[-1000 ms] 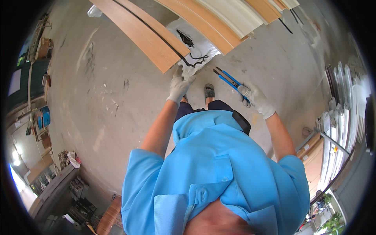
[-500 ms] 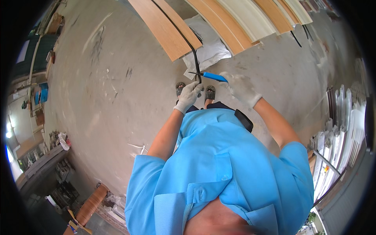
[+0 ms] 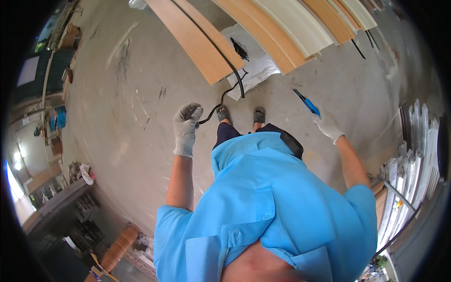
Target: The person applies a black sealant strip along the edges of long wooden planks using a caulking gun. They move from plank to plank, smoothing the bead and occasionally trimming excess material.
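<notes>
In my gloved left hand [image 3: 187,126], closed and out to the left, is the end of a thin black rubber-like strip [image 3: 217,107]. From there the strip runs in a slack curve toward the end of a wood-coloured panel [image 3: 199,49]. A second black length [image 3: 241,84] lies along that panel and hangs free past its end, apart from my hand. My gloved right hand [image 3: 326,124], off to the right, grips a blue utility knife [image 3: 307,102]. Its dark blade points up and left, away from the strip.
More wood-coloured and cream panels [image 3: 300,21] lie side by side at the top, some with black strip ends dangling. A white sack [image 3: 260,66] is on the floor beneath them. Wrapped long profiles [image 3: 418,155] stand at the right; shelving and a brown roll [image 3: 120,249] are at the left.
My hands have drawn apart: the left moved left with the strip's end, the right moved right with the knife. The blade has come away, and the strip at the panel now hangs as a separate end.
</notes>
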### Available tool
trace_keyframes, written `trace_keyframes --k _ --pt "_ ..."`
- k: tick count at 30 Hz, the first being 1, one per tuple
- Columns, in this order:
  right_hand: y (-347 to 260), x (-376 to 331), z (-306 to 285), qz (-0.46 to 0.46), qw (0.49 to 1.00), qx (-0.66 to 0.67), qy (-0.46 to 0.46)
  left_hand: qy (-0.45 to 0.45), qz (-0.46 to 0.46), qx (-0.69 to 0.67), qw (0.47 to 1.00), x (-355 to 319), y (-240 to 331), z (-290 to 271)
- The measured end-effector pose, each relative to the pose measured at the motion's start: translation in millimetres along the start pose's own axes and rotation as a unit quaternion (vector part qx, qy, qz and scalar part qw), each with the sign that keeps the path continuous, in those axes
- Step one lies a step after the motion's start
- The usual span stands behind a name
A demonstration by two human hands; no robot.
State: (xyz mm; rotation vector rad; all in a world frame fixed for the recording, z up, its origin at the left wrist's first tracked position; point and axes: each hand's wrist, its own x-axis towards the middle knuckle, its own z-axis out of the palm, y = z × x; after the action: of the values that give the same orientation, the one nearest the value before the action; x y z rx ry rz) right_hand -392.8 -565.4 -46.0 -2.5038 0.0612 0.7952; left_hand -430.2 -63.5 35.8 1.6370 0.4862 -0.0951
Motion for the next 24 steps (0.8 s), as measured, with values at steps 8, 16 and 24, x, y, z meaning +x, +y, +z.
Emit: trace_keyframes --k 8,16,24 --pt "-191.4 17.5 26.1 -0.116 0.884 0.421 0.169 -0.185 0.376 0.546 0.725 79.9 76.7 13.0" --pt "-277.2 61.8 68.8 -0.047 0.918 0.336 0.205 -0.415 0.411 0.649 0.487 168.3 98.0 46.1" --pt "-270.1 67.9 77.7 -0.049 0.933 0.279 0.221 -0.493 0.42 0.64 0.415 194.3 103.3 65.7"
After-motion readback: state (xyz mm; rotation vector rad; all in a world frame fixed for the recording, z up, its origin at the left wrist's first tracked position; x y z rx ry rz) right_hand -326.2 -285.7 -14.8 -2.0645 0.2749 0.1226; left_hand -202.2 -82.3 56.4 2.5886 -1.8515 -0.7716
